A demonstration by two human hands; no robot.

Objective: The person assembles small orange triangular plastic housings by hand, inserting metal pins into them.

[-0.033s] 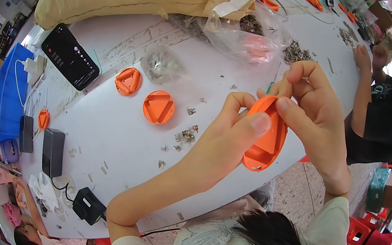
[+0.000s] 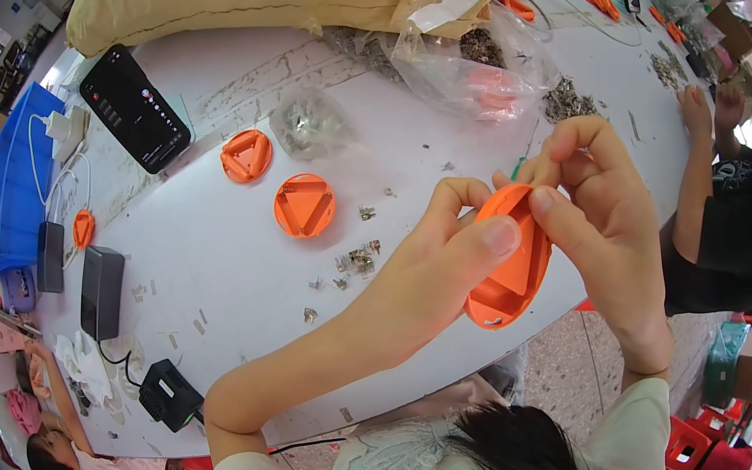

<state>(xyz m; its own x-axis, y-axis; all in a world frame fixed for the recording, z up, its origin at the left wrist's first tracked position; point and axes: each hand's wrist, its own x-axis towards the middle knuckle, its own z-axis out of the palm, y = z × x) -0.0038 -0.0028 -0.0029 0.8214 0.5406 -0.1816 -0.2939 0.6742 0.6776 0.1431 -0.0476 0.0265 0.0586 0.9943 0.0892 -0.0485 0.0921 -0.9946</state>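
We hold orange round case (image 2: 509, 282) tilted over table's (image 2: 235, 255) near edge. Left hand (image 2: 443, 264) pinches it, thumb on face; right hand (image 2: 600, 208) pinches upper rim, fingertips partly hidden. Small metal pieces (image 2: 360, 260) lie left, beyond forearm.

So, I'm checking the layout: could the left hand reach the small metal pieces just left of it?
Probably yes: nothing seems to block the left hand from the small metal pieces, though it would likely need to release the held orange disc.

Bright light falls evenly; edges curve into black.
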